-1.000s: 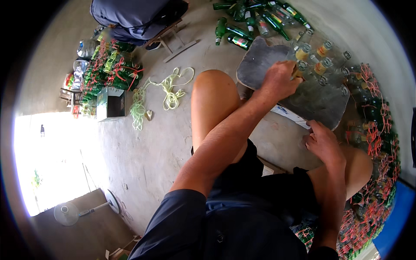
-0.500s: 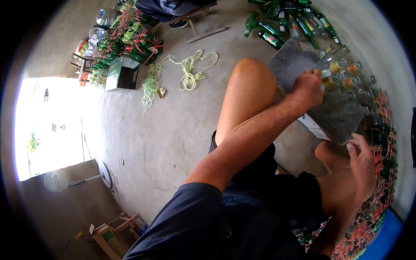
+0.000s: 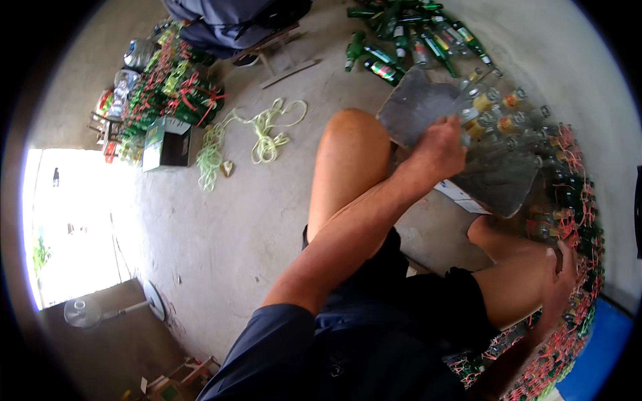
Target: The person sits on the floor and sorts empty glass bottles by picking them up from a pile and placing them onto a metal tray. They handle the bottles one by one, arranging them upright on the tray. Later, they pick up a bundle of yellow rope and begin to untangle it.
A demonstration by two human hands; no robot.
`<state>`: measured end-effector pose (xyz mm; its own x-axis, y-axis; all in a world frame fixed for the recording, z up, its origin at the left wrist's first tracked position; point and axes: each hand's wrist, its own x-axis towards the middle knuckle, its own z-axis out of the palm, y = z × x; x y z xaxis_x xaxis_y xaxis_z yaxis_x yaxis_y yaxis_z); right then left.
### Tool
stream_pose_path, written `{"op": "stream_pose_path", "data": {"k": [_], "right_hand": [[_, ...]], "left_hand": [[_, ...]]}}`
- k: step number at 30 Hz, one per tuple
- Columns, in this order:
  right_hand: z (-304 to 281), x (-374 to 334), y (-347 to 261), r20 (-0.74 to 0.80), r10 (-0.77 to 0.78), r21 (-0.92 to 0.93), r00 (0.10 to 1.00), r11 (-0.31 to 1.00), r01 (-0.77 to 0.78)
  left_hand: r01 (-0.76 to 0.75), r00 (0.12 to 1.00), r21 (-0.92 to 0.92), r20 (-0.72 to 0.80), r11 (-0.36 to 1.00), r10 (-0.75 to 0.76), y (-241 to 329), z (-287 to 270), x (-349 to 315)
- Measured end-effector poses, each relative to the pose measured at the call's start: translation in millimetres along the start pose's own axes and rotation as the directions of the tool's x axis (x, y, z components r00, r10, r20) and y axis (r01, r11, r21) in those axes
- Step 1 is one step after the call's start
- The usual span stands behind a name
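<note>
My left hand (image 3: 438,148) is closed at the left side of a group of clear glass bottles (image 3: 511,123) with yellowish labels. What its fingers hold is hidden; a pale glassy edge shows beside them. The bottles rest on a dark grey board (image 3: 418,100), packed together with their necks pointing right. My right hand (image 3: 560,277) is beside my right knee, thumb and fingers apart, holding nothing I can see. Close to it are many bottles tied with red string (image 3: 578,230).
Loose green bottles (image 3: 435,43) lie at the far side. Pale green string (image 3: 267,137) is spread on the floor near a cardboard box (image 3: 166,144) and more tied bottles (image 3: 174,87). Another person (image 3: 234,23) sits beyond on a wooden stool (image 3: 287,72). A fan (image 3: 154,301) stands left.
My right hand has left the board's near corner and come back beside my knee. My left hand stays closed by the clear bottles. The whole view has shifted.
</note>
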<state>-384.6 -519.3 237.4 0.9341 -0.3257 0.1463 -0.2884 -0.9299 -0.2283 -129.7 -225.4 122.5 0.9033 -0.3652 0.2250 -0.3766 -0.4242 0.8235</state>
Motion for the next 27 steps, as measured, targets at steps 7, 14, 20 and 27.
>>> {"op": "stream_pose_path", "data": {"k": [7,14,20,27], "right_hand": [[2.4,1.0,-17.8,-0.117,-0.033,0.057,0.993,0.998,0.040],[2.8,3.4,-16.8,-0.145,0.016,0.122,0.989,0.993,0.002],[8.5,18.6,-22.7,-0.125,0.044,0.171,0.991,0.985,-0.022],[13.1,40.6,-15.8,-0.045,0.094,0.184,0.995,0.979,-0.084]], "left_hand": [[-0.057,0.990,0.055,0.128,0.997,0.050,31.9,-64.4,12.2],[0.000,0.973,0.061,0.232,0.998,-0.014,43.6,-144.0,65.4],[0.076,0.963,0.338,0.218,0.938,-0.156,-61.0,-157.3,140.1],[0.008,0.952,0.506,0.260,0.862,-0.161,-195.5,-92.1,212.7]]}}
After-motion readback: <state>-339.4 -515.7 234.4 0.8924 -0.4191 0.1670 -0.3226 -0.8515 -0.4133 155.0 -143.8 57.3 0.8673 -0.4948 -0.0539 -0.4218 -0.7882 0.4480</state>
